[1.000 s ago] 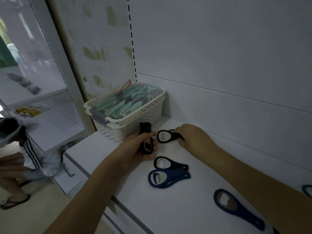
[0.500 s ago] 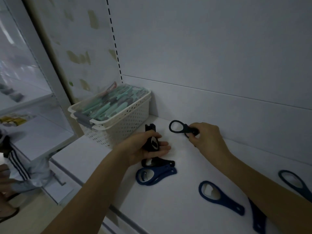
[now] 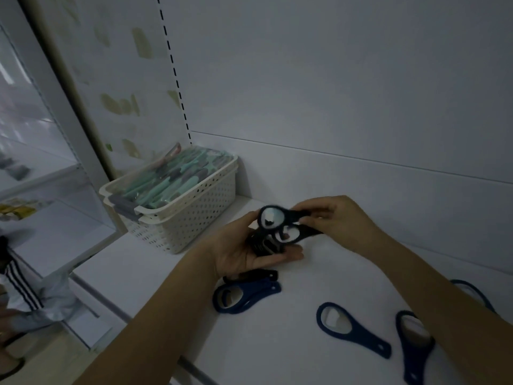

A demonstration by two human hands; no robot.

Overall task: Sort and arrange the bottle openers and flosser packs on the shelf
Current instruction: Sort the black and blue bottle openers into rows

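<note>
Left hand [image 3: 244,251] grips blurred opener stack [image 3: 263,245]; right hand [image 3: 341,220] pinches opener [image 3: 277,216]; count unclear.

Matt dark plastic on the bottle openers [image 3: 352,329] with shiny metal-looking inserts in their rings, perforated cream plastic on the basket [image 3: 191,218], glossy clear film over the flosser packs [image 3: 172,176], smooth white painted shelf [image 3: 291,343].

Your hands hold a small stack of black bottle openers [image 3: 273,227] above the white shelf [image 3: 291,354]; blue openers [image 3: 244,297] lie flat below, flosser packs [image 3: 172,176] fill the basket [image 3: 188,215].
</note>
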